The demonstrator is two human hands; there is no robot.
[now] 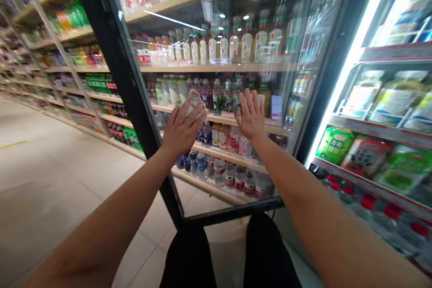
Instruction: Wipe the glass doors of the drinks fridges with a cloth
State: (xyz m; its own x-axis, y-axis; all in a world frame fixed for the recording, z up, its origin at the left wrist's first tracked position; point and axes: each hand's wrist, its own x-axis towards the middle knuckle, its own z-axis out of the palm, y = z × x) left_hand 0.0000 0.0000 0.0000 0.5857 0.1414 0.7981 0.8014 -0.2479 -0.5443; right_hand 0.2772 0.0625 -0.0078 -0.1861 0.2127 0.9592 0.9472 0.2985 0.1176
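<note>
left hand [182, 132] holding pale wad [194, 101], right hand [250, 117] open against glass door [114, 63]

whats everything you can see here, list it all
glass door: one, black frame, centre, swung open
pale wad: one, whitish, against the glass, centre
bottles: many, mixed colours, wooden shelves beyond the glass
green packs: several, lit cooler shelf, right
red-capped bottles: several, blurred, cooler's bottom shelf
floor: pale tiles, left
left hand: holds the wad against the glass
right hand: open, flat at the glass
</note>
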